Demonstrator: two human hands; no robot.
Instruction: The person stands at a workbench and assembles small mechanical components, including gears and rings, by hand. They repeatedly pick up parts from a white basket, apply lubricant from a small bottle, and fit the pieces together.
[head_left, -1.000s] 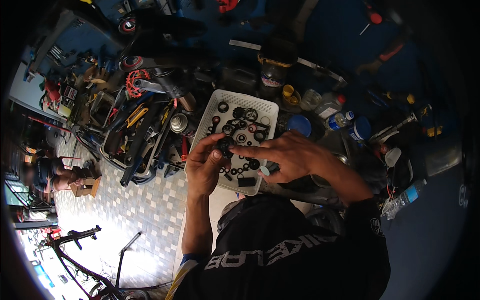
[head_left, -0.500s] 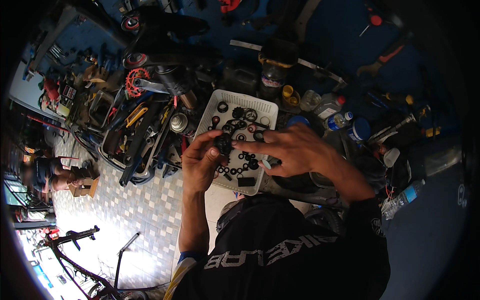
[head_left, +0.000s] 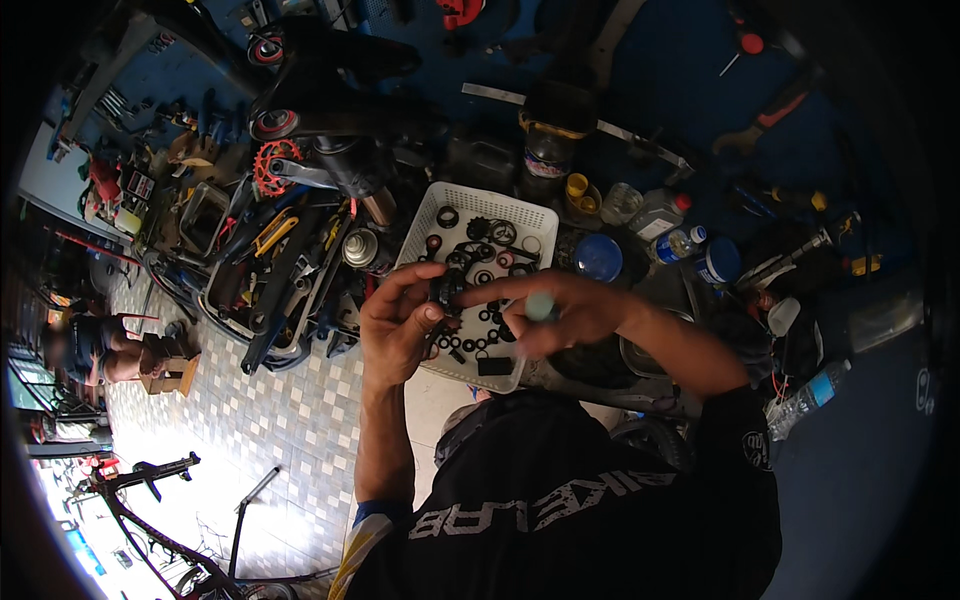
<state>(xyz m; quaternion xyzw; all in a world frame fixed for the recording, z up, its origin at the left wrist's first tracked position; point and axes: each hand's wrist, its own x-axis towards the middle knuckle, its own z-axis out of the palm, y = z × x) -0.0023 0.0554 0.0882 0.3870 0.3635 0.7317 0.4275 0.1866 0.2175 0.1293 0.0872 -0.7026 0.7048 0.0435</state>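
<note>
My left hand (head_left: 392, 325) pinches a small black ring-like part (head_left: 446, 288) between thumb and fingers, over a white perforated basket (head_left: 540, 222). From the right, my right hand (head_left: 565, 312) reaches in, its index finger stretched out with the tip against the black part. The other right-hand fingers are curled around a blurred, pale green, round-ended object (head_left: 540, 306); its kind does not show. Below, the basket holds several black rings, washers and small cogs, plus a black rectangular piece (head_left: 494, 366). My hands cover part of them.
Left of the basket stand a spray can (head_left: 359, 248) and a bin of tools (head_left: 262, 310). Bottles (head_left: 660, 215), a blue lid (head_left: 598, 257) and a yellow cup (head_left: 577, 185) are to the right. A bike frame with a red chainring (head_left: 272, 168) lies behind. Someone sits far left.
My right hand has turned and curled more, so the pale green object now shows higher and the blue lid is uncovered. The left hand keeps the black part almost in place.
</note>
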